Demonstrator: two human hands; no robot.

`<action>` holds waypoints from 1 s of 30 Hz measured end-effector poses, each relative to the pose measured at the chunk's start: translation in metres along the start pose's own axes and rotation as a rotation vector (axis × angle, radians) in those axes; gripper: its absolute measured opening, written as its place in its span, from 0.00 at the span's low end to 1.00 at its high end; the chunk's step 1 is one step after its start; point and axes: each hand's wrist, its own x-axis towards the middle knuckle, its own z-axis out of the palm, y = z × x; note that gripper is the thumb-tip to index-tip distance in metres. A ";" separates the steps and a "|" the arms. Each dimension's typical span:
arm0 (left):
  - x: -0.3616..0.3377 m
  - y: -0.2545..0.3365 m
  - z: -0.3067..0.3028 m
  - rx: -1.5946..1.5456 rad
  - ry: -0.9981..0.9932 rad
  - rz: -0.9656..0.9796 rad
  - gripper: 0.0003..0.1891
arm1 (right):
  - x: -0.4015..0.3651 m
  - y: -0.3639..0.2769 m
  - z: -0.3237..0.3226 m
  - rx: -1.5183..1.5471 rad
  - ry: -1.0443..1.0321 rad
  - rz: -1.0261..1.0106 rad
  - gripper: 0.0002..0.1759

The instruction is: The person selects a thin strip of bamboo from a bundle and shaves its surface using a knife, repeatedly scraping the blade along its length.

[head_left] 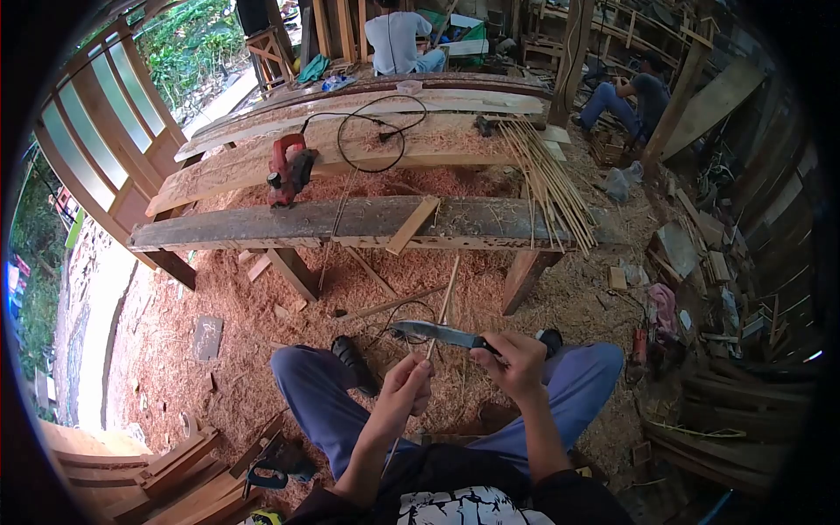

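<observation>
In the head view my right hand (511,360) is closed round the black handle of a knife (437,332), its blade pointing left. My left hand (408,385) grips a thin wooden stick (449,293) that slants up and away from me. The blade lies across the stick just above my left fist; whether it touches cannot be made out. Below the fist the stick's lower end passes down toward my lap. A bundle of similar thin sticks (547,179) lies on the right side of the bench ahead.
A red power tool (290,168) with a looped black cord rests on the plank bench (262,226). A short wood piece (413,225) lies on its front plank. Shavings cover the floor (236,350). Two people (395,42) sit farther back. Stacked timber (175,468) lies at lower left.
</observation>
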 end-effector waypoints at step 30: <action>-0.003 -0.008 0.003 0.113 -0.078 -0.021 0.10 | 0.005 0.009 -0.003 0.246 -0.016 0.265 0.23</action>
